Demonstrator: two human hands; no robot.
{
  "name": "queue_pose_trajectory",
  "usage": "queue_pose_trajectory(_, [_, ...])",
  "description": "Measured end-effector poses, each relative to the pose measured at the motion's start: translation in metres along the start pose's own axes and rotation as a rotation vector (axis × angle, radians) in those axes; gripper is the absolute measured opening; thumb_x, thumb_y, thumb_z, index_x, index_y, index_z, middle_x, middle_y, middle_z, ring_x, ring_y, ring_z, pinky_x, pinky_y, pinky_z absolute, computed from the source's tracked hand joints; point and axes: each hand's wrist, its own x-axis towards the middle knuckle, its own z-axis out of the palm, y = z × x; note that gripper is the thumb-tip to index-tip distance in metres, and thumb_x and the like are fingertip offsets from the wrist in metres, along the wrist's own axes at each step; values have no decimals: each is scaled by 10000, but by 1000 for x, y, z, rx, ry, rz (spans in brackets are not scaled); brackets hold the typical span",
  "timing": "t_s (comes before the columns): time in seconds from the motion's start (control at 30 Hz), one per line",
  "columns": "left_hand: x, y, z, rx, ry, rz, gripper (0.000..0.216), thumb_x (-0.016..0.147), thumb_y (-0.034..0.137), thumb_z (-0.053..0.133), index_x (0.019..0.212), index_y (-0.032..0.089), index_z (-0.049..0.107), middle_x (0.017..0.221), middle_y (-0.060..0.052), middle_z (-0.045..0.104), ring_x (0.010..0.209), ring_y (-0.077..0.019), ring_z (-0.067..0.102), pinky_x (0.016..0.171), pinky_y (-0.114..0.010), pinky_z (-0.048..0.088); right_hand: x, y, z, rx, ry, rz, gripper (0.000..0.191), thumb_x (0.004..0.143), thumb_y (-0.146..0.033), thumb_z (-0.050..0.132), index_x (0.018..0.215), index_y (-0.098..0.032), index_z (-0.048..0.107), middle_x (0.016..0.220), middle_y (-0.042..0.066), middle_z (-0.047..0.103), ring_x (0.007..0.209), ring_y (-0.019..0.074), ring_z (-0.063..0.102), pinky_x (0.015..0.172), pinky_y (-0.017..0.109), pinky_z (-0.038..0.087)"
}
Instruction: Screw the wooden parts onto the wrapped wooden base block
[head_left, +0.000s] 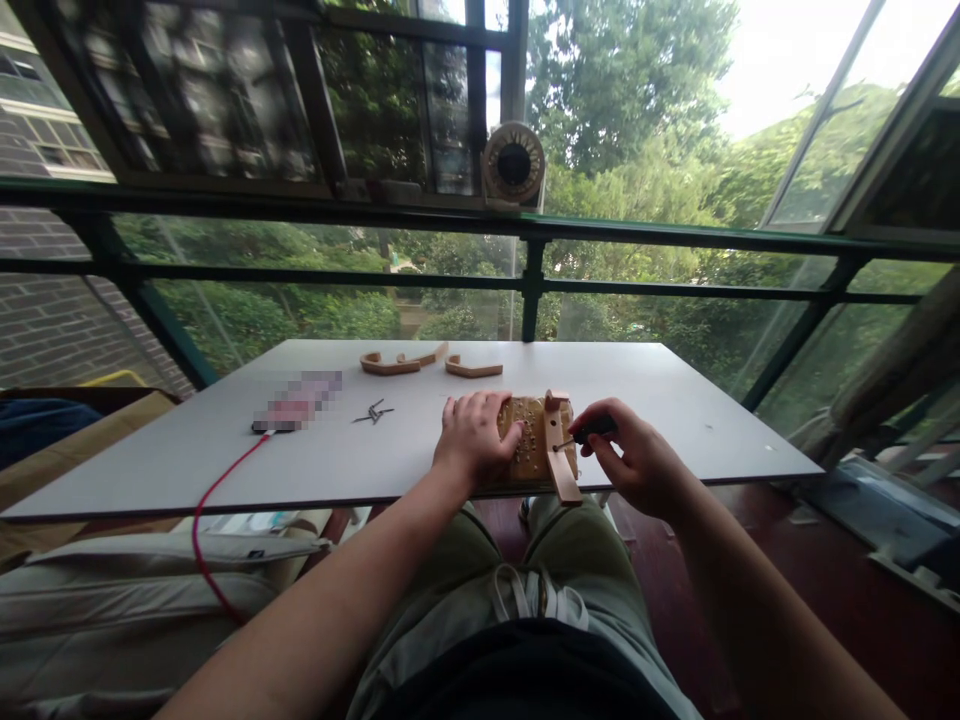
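A brownish wooden block [527, 462] dotted with many small holes lies near the table's front edge. My left hand [471, 437] grips its left side, with the thumb resting on top. Across the block's right part sits a bent, hook-shaped wooden piece [565, 480], its lower end sticking out past the block toward me. One dark hole shows in its face. My right hand [634, 455] is closed around the black handle of a screwdriver [598, 428]. The shaft points left, and its tip meets the wooden piece below that hole; whether a screw is there is too small to tell.
Several dark screws [373, 411] lie loose on the white table [409, 455]. Farther back are more bent wooden hooks [390, 367]. A blurred-out device [296, 402] with a red cable [201, 520] lies at left. Green railing [534, 285] and windows stand behind the table.
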Motion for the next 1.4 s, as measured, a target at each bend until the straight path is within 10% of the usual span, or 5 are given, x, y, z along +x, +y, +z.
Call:
queue_pose_trajectory(0.57, [3, 1, 1, -13, 4, 3, 423, 844, 453, 482, 1220, 268, 536, 1236, -80, 574, 1148, -276, 481, 1076, -448, 246, 15, -9, -1, -165, -7, 38, 141, 807, -334, 599, 912, -244, 625, 704, 21, 667, 599, 163, 590, 551, 273, 460])
queue_pose_trajectory(1.03, [6, 1, 5, 2, -30, -25, 422, 851, 482, 460, 1211, 278, 541, 1229, -70, 587, 1145, -275, 489, 1070, -456, 261, 6, -2, 22, -386, 366, 99, 385, 810, -501, 587, 672, -224, 357, 506, -53, 489, 469, 96, 368, 496, 232, 291])
queue_pose_trajectory(1.4, [11, -3, 12, -4, -74, -57, 432, 848, 512, 456, 1206, 285, 541, 1231, -75, 585, 1153, -287, 481, 1051, -487, 262, 26, 7, 27, -454, 466, 130, 399, 803, -554, 564, 645, -208, 444, 546, -6, 564, 489, 112, 456, 506, 230, 292])
